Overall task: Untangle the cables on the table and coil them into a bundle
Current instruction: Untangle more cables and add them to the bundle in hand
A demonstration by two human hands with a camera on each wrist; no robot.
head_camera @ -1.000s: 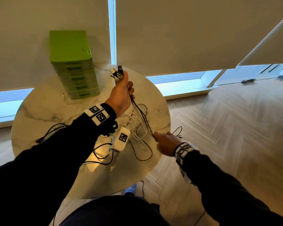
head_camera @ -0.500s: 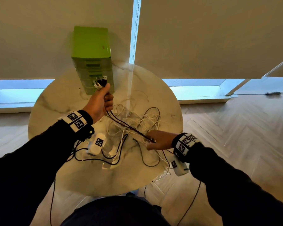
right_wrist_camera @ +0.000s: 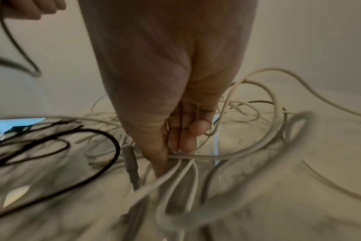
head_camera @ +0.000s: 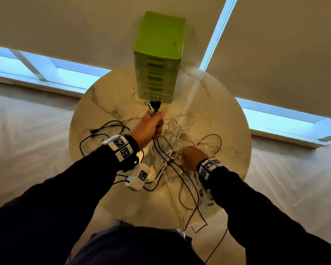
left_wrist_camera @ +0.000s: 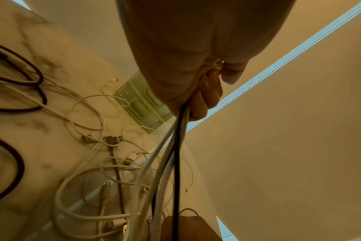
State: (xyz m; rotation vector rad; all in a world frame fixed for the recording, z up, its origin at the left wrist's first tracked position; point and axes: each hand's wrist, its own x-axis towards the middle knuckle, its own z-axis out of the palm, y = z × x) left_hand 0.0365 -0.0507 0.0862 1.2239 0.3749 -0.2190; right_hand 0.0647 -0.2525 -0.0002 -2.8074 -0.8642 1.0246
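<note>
Head view: left hand [head_camera: 148, 124] grips gathered cable ends [head_camera: 153, 106] above the marble table [head_camera: 103, 104]; right hand [head_camera: 193, 156], apparently curled, digs into tangled white cables [head_camera: 180, 136].

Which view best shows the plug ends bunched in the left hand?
The head view: the plug ends fan out above the left hand, in front of the green drawers. The left wrist view shows only cables leaving the grip; the right wrist view shows just fingers at its corner.
</note>
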